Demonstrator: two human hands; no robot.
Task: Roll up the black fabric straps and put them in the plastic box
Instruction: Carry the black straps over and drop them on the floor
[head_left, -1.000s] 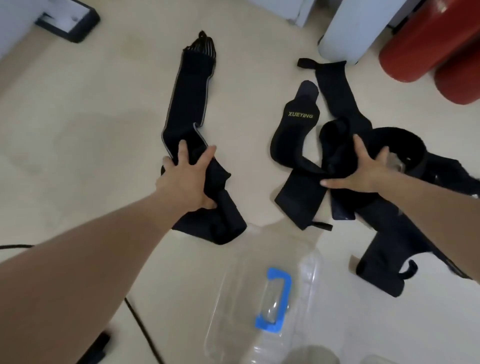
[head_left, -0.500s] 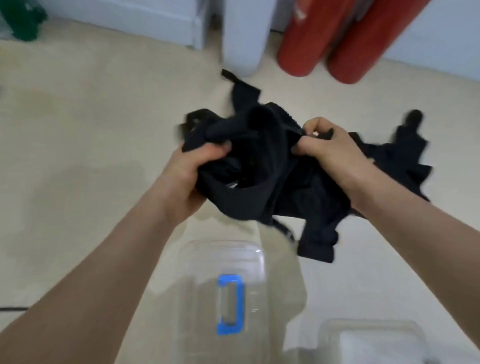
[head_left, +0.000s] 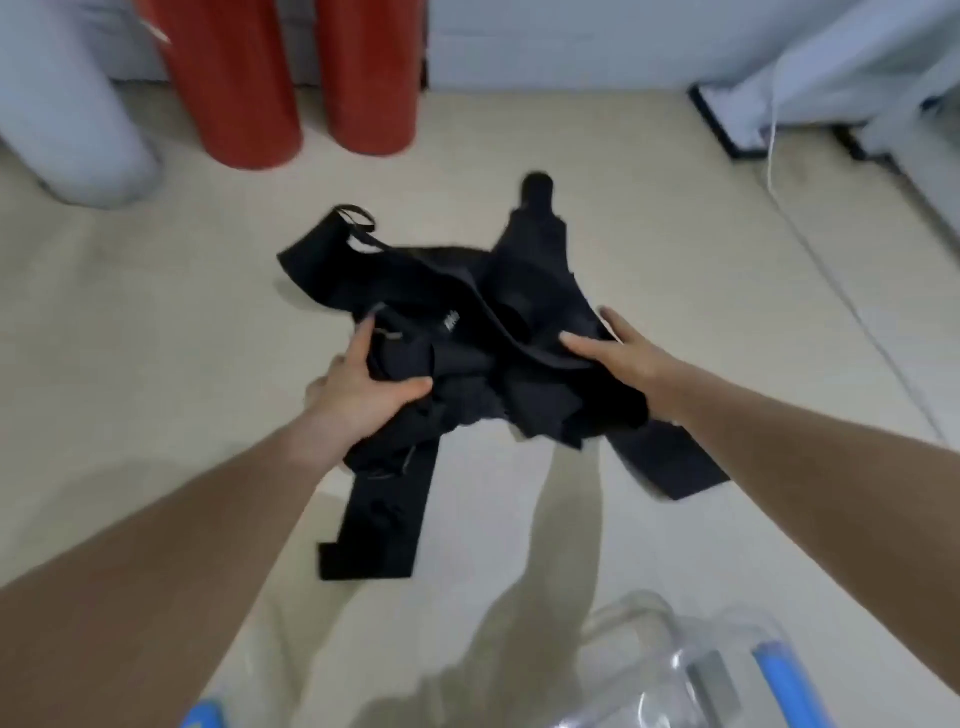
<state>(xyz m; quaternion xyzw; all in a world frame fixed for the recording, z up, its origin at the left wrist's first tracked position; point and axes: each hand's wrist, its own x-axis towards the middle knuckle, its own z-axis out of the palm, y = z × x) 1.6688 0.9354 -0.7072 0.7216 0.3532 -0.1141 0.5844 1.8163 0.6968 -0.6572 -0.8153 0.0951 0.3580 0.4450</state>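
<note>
The tangled heap of fabric straps (head_left: 467, 353) is plain black, with a small pale logo mark near its middle. The smooth floor (head_left: 156, 338) beneath is cream-beige. At far left stand two red-orange cylinders (head_left: 291, 78). The clear plastic box (head_left: 691, 670) at near right carries a bright blue handle (head_left: 784, 680).

Small pale mark on black fabric straps (head_left: 452, 322), too blurred to read; no other text.
</note>
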